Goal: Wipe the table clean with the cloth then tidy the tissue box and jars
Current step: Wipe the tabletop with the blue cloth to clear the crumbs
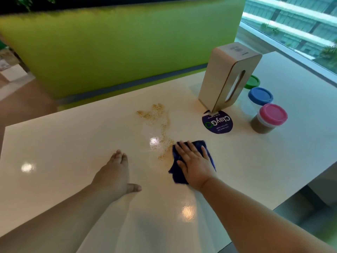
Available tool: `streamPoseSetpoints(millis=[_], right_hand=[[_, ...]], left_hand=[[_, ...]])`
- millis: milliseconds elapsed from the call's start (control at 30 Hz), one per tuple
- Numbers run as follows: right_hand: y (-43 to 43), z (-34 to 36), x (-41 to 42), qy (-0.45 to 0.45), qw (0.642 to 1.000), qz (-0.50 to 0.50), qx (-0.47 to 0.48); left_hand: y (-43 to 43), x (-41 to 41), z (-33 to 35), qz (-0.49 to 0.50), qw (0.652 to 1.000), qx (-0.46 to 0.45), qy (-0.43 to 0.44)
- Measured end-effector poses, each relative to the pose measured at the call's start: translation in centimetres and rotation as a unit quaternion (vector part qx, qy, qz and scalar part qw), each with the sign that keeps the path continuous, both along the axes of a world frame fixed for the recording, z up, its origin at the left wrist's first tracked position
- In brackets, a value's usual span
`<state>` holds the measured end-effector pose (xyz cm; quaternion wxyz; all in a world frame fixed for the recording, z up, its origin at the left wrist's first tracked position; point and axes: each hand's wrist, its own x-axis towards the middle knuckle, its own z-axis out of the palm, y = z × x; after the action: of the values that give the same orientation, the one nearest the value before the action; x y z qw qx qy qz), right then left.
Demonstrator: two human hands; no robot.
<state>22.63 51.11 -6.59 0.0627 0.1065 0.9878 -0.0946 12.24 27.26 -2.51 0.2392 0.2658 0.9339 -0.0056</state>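
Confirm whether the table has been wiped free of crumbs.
No: a trail of tan crumbs lies on the white table, just beside the dark blue cloth under the right hand.

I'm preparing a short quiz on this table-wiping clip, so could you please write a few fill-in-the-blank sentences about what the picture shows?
1. The right hand presses flat on a dark ____ cloth.
2. The jar nearest the round sticker has a ____ lid.
3. The tissue box stands ____ on the table.
4. The crumbs lie to the ____ of the cloth.

Missing words: blue; pink; upright; left
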Motion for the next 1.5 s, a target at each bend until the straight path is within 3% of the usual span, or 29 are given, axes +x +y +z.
streamPoseSetpoints(millis=[100, 267, 467, 667, 833, 1033, 1100, 1267, 1400, 1500], right_hand=[[-2.0, 0.3, -1.0, -0.006, 1.0, -0.02, -0.013], [-3.2, 0.1, 0.4, -0.017, 0.988, 0.148, -0.045], [-1.9, -0.1, -2.3, -0.003, 0.999, 0.025, -0.021], [-2.4, 0.3, -1.2, -0.02, 0.984, 0.171, -0.051], [-0.9, -0.3, -3.8, -0.014, 0.999, 0.049, -0.006], [-3.6, 0.0, -2.1, -0.021, 0.98, 0.192, -0.046], [-2.4, -0.2, -3.0, -0.016, 0.98, 0.194, -0.045], [-3.0, -0.4, -4.6, -0.01, 0.997, 0.078, -0.022], [-4.4, -0.2, -3.0, -0.015, 0.978, 0.201, -0.046], [-2.5, -0.3, -4.2, -0.01, 0.98, 0.194, -0.049]], left_hand=[[-0.1, 0.1, 0.0, -0.011, 1.0, 0.002, 0.005], [-0.1, 0.2, 0.1, -0.007, 1.0, 0.014, 0.004], [-0.2, 0.2, -0.1, -0.011, 1.0, 0.013, 0.013], [-0.1, 0.1, -0.1, -0.016, 1.0, 0.009, 0.012], [-0.2, 0.1, -0.1, -0.016, 1.0, 0.005, 0.012], [0.1, 0.1, -0.2, -0.013, 1.0, -0.002, 0.013], [0.0, 0.0, -0.2, -0.014, 1.0, -0.004, 0.012], [-0.1, 0.0, -0.3, -0.019, 1.0, -0.005, 0.015], [-0.1, 0.1, -0.4, -0.011, 1.0, 0.006, 0.015], [-0.1, 0.1, -0.3, -0.011, 1.0, 0.008, 0.018]])
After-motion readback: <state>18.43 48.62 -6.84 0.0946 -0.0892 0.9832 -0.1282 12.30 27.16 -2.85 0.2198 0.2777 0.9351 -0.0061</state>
